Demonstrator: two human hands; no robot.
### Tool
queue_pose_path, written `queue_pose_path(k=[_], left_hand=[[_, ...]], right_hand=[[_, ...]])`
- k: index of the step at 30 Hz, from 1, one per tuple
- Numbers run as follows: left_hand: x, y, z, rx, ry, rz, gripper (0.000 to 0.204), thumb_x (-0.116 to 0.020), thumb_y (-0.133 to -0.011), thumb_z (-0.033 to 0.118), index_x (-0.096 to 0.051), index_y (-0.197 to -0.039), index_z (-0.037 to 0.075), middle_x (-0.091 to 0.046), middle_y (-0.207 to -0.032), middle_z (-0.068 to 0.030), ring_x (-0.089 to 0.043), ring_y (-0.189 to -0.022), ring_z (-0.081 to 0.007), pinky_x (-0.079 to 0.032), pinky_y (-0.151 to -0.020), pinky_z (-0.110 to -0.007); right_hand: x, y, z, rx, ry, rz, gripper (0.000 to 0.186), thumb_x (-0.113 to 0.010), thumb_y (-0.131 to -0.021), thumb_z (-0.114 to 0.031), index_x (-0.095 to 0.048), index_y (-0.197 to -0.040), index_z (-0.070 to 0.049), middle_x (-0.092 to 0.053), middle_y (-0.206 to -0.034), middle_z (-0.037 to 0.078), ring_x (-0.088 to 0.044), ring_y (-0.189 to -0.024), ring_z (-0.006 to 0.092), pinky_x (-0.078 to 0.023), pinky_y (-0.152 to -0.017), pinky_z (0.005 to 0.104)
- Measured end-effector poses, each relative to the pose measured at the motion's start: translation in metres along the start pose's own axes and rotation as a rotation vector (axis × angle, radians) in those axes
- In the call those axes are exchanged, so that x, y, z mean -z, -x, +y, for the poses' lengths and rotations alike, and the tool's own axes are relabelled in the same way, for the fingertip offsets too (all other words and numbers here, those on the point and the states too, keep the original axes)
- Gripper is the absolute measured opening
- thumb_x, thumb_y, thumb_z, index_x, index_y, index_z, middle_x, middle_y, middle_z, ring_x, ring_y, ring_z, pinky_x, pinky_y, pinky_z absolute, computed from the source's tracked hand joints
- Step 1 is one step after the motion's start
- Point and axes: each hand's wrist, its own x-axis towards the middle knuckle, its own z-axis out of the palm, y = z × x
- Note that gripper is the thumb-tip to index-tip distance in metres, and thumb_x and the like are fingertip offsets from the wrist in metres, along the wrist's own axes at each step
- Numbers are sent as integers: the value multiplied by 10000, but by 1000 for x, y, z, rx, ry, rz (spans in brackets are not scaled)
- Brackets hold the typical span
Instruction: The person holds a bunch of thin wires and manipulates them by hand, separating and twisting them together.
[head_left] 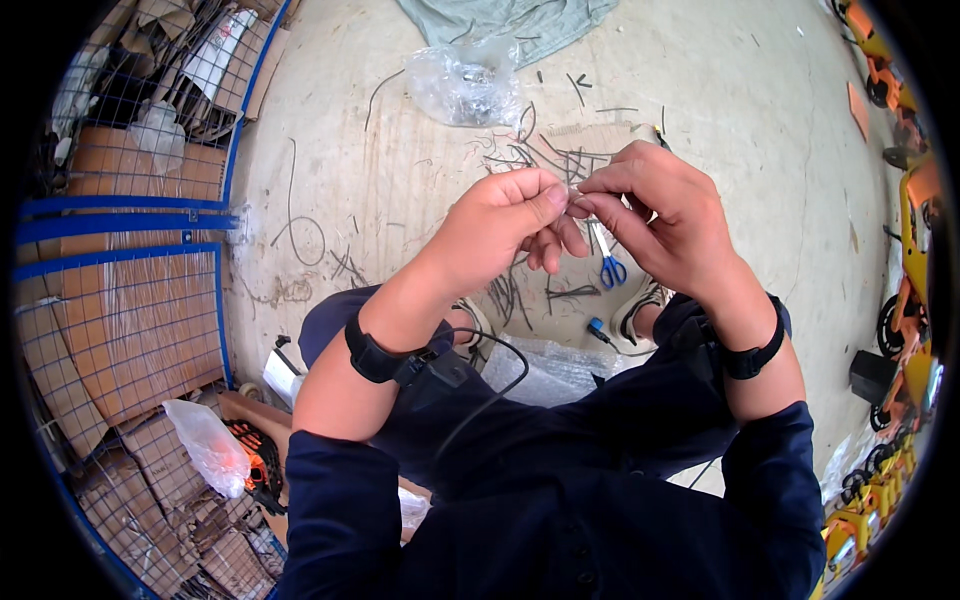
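Note:
My left hand (pixel 512 215) and my right hand (pixel 662 215) meet above the floor between my knees. Both pinch thumb against finger at almost the same spot. Whatever lies between the fingertips is too small and too covered to name. Below my right hand, blue-handled scissors (pixel 612 270) lie on the concrete. Short cut lengths of black cable (pixel 508 300) are scattered under and beyond my hands. A small blue connector (pixel 597 327) rests close to my right shoe.
A clear plastic bag (pixel 462 88) and grey-green cloth (pixel 530 28) lie ahead. Bubble wrap (pixel 535 368) is between my feet. Blue mesh cages (pixel 225 310) with cardboard line the left; yellow and orange wheeled equipment (pixel 912 225) stands right. A looped thin cable (pixel 307 240) lies at left.

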Motion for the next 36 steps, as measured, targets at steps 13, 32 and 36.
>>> queue_pose_path(k=[13,32,36], left_hand=[[-5,3,7,-83,6,-129,208,-523,-975,181,-610,-1018,-3,-685,-854,-148,-596,-612,-121,-467,-570,-216],[-10,1,5,-332,-146,412,234,-589,-940,171,-634,-1073,-17,-697,-1005,-134,-453,-519,-37,-392,-477,-165],[-10,1,4,-283,-204,358,220,-590,-940,164,-639,-1052,-18,-701,-933,-100,-456,-524,-39,-395,-484,-176]], right_hand=[[4,0,9,-224,-132,-13,76,-682,-833,-58,-662,-903,-37,-612,-761,49,-572,-638,123,-453,-563,257],[-16,10,-8,-97,-73,-193,104,-642,-822,-52,-638,-921,-22,-596,-744,133,-590,-681,318,-483,-606,385],[-12,10,-7,-72,-54,-144,90,-642,-818,-47,-639,-906,-26,-595,-739,122,-587,-660,307,-477,-583,371]])
